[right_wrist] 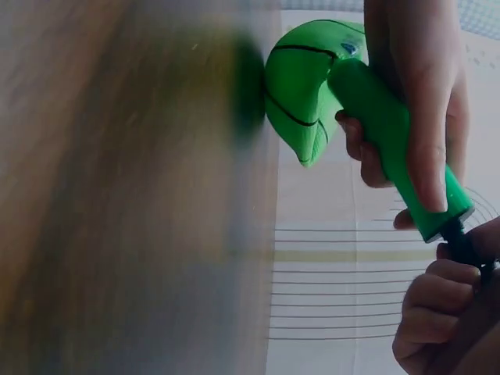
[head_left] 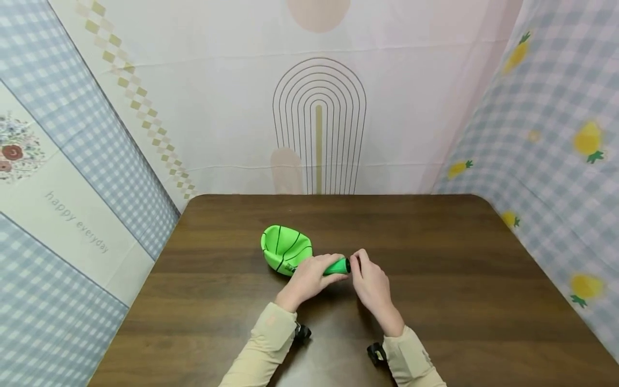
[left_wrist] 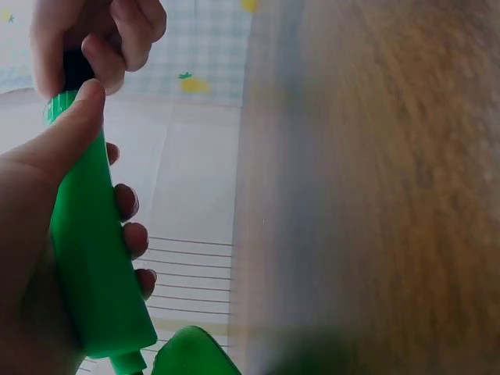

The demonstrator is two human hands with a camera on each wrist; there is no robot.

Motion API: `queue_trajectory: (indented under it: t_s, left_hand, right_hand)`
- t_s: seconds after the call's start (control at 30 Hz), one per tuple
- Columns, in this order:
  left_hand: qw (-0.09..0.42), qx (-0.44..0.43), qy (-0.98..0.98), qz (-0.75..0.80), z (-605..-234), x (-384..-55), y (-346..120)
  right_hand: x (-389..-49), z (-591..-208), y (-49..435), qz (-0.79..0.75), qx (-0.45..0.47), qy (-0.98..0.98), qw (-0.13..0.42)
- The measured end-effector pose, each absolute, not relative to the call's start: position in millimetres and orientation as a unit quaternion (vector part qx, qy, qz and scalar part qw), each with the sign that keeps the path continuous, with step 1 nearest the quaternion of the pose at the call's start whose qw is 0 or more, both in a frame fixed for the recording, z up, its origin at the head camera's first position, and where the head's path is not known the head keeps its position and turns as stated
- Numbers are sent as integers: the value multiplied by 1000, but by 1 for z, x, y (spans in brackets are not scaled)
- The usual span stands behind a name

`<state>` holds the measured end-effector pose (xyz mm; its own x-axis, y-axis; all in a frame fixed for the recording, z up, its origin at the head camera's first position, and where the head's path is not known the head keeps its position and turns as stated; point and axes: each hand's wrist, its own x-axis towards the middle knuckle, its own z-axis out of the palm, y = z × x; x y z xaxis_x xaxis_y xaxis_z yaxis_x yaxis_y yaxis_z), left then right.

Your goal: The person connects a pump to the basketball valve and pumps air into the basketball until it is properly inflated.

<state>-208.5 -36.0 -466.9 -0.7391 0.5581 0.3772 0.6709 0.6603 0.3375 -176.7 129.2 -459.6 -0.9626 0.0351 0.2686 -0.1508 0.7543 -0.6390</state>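
A bright green ball [head_left: 286, 246] with black lines lies partly deflated on the table, its side caved in. My left hand [head_left: 309, 278] wraps around the body of a green hand pump [left_wrist: 98, 234], thumb along it near the black end. The pump's narrow tip points toward the ball; in the right wrist view it meets the ball near a small dark mark, though whether it is inserted I cannot tell. With curled fingers, my right hand [head_left: 372, 284] holds the pump's black handle [right_wrist: 461, 244], and a short dark rod shows between handle and body.
Under both hands is a dark brown wooden table [head_left: 435, 301]. A pale printed cloth [head_left: 217, 118] hangs behind it, with blue checked cloths at the left and right. Dark wrist devices [head_left: 376, 353] sit at the cuffs of both beige sleeves.
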Motion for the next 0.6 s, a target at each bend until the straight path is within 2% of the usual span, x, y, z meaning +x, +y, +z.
queue_trajectory:
  t_s: [0.17,0.43,0.6]
  left_hand:
    - [119,-349,-899,-237,-467,-208,-39]
    - [94,-324,-906,-256,-467,-212,-44]
    - [83,-334,-909,-234,-465,-213,-45]
  right_hand:
    - [-177,-458,138,354,31,-924,140]
    - [-183,-443,179,352,-5,-916,193]
    - [-181,-440,201,342,-28,-921,186]
